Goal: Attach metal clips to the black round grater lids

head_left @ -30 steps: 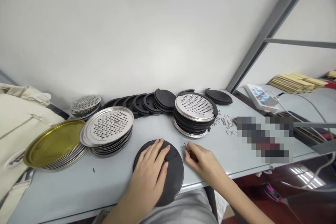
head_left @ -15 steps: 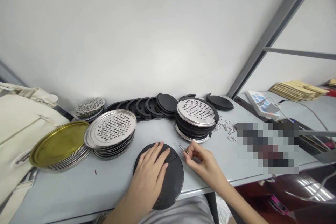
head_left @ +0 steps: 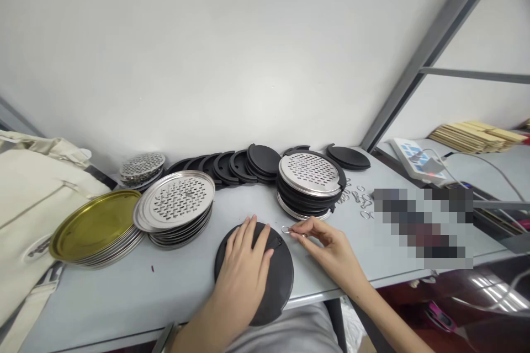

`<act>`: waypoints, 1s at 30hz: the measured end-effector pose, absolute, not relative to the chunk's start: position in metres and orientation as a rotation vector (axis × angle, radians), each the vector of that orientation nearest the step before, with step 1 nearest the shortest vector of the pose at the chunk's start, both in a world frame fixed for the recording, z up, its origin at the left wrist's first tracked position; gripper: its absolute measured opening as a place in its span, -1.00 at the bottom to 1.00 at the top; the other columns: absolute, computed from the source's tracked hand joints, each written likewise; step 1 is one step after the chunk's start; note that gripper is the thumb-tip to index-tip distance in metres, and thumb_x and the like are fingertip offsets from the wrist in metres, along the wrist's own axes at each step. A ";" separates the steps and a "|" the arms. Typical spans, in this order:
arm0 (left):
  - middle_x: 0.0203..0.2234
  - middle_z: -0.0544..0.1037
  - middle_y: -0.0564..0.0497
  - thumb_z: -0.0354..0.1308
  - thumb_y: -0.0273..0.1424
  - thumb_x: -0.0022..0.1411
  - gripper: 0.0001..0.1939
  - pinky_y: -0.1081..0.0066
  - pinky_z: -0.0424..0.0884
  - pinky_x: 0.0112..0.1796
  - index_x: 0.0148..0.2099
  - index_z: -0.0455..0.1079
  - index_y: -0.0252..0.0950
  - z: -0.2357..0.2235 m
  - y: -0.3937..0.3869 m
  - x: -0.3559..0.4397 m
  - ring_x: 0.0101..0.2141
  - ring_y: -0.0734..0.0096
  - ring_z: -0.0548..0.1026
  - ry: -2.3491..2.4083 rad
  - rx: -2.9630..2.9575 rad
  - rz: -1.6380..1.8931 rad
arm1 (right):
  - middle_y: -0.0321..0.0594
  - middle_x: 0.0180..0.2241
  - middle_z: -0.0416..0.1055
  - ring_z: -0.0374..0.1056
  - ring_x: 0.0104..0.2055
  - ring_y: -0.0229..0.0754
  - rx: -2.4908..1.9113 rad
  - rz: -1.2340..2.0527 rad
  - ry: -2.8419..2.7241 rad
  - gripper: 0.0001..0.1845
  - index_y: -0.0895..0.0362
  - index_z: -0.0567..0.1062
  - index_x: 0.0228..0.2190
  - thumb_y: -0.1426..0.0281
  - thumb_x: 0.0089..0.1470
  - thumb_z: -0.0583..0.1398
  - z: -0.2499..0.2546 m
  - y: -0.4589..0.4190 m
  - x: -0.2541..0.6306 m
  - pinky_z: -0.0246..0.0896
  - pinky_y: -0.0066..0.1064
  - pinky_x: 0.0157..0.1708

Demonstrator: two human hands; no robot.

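A round black disc (head_left: 276, 281) lies flat at the near edge of the grey table (head_left: 124, 292). My left hand (head_left: 244, 267) rests flat on the disc with its fingers stretched out. My right hand (head_left: 327, 248) is just to the right of the disc. Its thumb and forefinger pinch a small metal ring clip (head_left: 287, 229) that pokes out over the disc's upper right edge, by a small tab on the disc.
Behind stand a stack of black discs topped by a perforated steel plate (head_left: 310, 174), a pile of perforated plates (head_left: 176, 201), brass-coloured trays (head_left: 97, 226) and a row of black discs (head_left: 232, 165). Loose metal clips (head_left: 358, 198) lie to the right. A cream bag (head_left: 25, 198) sits at left.
My right hand has lifted the small metal clip and carried it left, to the disc's upper right edge. My left hand has stayed flat on the disc.
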State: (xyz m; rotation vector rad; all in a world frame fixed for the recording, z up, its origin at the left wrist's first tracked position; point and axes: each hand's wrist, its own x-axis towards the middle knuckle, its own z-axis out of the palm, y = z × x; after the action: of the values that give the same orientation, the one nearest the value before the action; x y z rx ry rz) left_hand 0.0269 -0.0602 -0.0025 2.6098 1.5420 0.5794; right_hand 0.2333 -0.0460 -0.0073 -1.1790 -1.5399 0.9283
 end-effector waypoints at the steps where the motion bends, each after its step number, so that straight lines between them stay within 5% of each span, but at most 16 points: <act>1: 0.22 0.21 -0.17 -0.15 -0.38 0.39 -0.58 0.07 0.20 0.12 0.25 0.15 -0.24 -0.004 -0.060 0.032 0.23 0.12 0.12 1.545 2.613 0.580 | -0.22 -0.36 0.47 0.41 -0.23 -0.15 -1.173 0.926 -1.525 -0.84 0.10 0.43 -0.44 0.29 0.10 0.24 -0.007 -0.046 0.234 0.27 -0.38 -0.18; 9: 0.08 0.31 -0.26 -0.07 -0.40 0.35 -0.62 -0.03 0.22 0.05 0.18 0.23 -0.33 -0.006 -0.058 0.060 0.15 -0.03 0.21 1.721 2.614 0.610 | -0.26 -0.40 0.40 0.38 -0.25 -0.19 -1.151 0.898 -1.448 -0.81 0.09 0.37 -0.46 0.31 0.09 0.25 -0.011 -0.046 0.238 0.27 -0.41 -0.18; 16: -0.31 0.33 -0.14 0.11 -0.32 0.24 -0.74 0.10 0.39 -0.20 -0.09 0.37 -0.38 0.011 -0.051 0.057 -0.26 0.10 0.39 1.974 2.485 0.343 | -0.26 -0.40 0.40 0.36 -0.28 -0.20 -1.196 0.866 -1.462 -0.82 0.10 0.37 -0.45 0.31 0.10 0.24 -0.010 -0.045 0.243 0.26 -0.43 -0.22; 25: -0.22 0.21 -0.12 -0.01 -0.19 0.28 -0.69 0.14 0.31 -0.13 -0.10 0.30 -0.34 0.010 -0.050 0.038 -0.21 0.15 0.33 1.871 2.278 0.470 | -0.26 -0.41 0.39 0.35 -0.30 -0.20 -1.222 0.854 -1.471 -0.83 0.09 0.36 -0.44 0.31 0.13 0.22 -0.008 -0.046 0.245 0.24 -0.43 -0.24; 30: -0.27 0.29 -0.08 -0.30 -0.28 0.41 -0.65 0.09 0.25 -0.12 -0.16 0.29 -0.27 0.017 -0.048 0.032 -0.21 0.16 0.32 1.774 2.306 0.409 | -0.27 -0.43 0.36 0.31 -0.33 -0.21 -1.237 0.857 -1.498 -0.81 0.09 0.35 -0.44 0.29 0.14 0.21 -0.008 -0.046 0.245 0.22 -0.41 -0.26</act>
State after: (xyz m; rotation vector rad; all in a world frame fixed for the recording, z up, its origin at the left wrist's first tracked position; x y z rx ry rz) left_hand 0.0319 -0.0476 0.0171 2.3062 1.7740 0.4089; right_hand 0.2454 -0.0462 -0.0082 -1.2374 -1.4982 0.8570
